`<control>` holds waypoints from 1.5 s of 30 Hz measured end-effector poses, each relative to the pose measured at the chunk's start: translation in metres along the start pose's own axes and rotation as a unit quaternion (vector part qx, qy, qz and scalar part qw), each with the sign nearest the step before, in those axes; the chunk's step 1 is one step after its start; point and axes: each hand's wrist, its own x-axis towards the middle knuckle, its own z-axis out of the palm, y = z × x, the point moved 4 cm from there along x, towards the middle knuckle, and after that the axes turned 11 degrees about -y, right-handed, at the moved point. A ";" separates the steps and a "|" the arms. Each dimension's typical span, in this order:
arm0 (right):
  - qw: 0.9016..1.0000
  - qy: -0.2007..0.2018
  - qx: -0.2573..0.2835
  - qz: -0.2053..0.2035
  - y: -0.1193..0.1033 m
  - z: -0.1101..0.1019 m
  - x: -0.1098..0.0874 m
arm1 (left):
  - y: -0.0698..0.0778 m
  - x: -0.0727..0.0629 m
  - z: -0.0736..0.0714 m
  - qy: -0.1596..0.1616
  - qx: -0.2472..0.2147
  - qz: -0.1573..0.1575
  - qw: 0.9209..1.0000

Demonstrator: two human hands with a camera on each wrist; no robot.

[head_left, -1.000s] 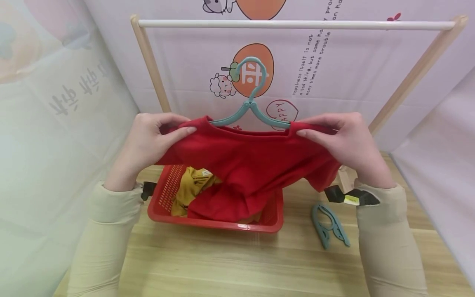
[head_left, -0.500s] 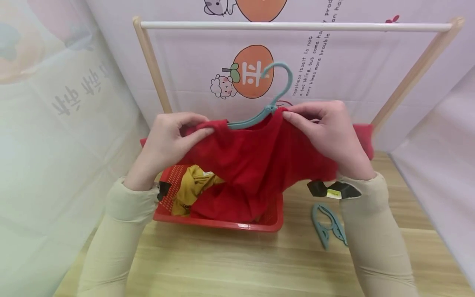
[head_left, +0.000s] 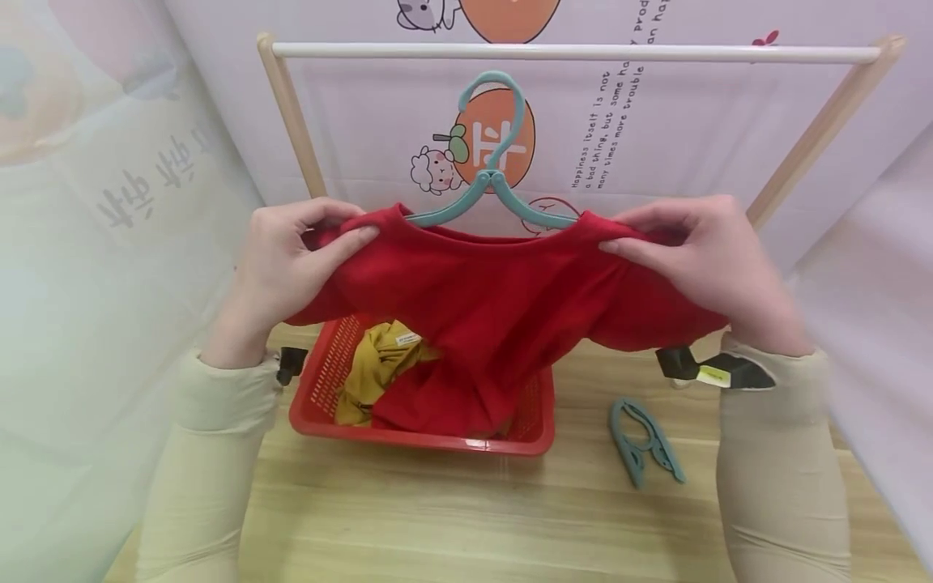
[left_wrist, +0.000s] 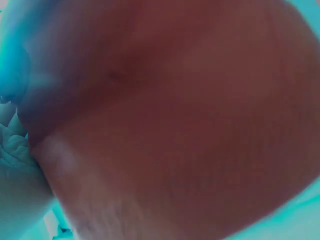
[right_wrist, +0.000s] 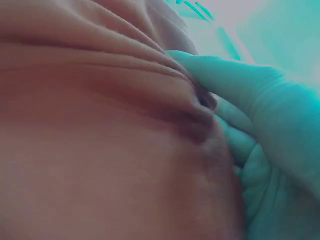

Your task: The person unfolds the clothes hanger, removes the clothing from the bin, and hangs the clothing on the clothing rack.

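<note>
Blue hanger (head_left: 484, 180) partly hidden by red shirt (head_left: 503, 279); beige sleeves (head_left: 783, 486) cropped below.

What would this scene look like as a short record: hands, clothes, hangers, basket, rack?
Left hand: pinches one shoulder of the red shirt
Right hand: pinches the other shoulder
Shirt's hanger: blue-green, arms in the neckline, hook free of the bar
Second hanger: folded, on the table, right of the basket
Basket: red, holds a yellow garment
Rack: white bar, wooden posts
</note>
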 end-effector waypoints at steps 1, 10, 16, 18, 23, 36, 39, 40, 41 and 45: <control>1.000 0.009 0.003 0.000 0.000 -0.003 -0.001 | -0.001 0.001 -0.001 -0.003 -0.003 -0.004 1.000; 0.998 0.056 0.043 0.005 0.012 -0.020 -0.010 | -0.025 -0.005 -0.019 -0.001 -0.024 -0.043 0.999; 0.996 0.061 0.066 0.021 0.024 -0.028 -0.018 | -0.033 -0.011 -0.037 0.083 -0.007 -0.047 0.995; 0.994 0.069 0.081 0.035 0.027 -0.032 -0.023 | -0.036 -0.014 -0.043 0.106 0.008 -0.067 0.992; 0.993 0.061 0.088 0.050 0.028 -0.033 -0.025 | -0.029 -0.010 -0.038 0.071 0.061 -0.083 0.992; 0.999 0.005 0.036 0.018 0.016 0.003 -0.008 | 0.020 0.015 0.036 -0.076 0.062 0.036 0.995; 0.998 0.004 0.055 0.027 0.023 -0.002 -0.010 | 0.017 0.014 0.032 -0.070 0.054 0.037 0.995; 0.997 0.000 0.064 0.033 0.026 -0.004 -0.012 | 0.016 0.013 0.030 -0.067 0.053 0.038 0.996; 0.996 -0.005 0.072 0.047 0.031 -0.007 -0.014 | 0.015 0.013 0.027 -0.064 0.052 0.037 0.996; 0.991 -0.011 0.089 0.103 0.053 -0.019 -0.024 | 0.006 0.010 0.014 -0.041 0.042 0.024 0.998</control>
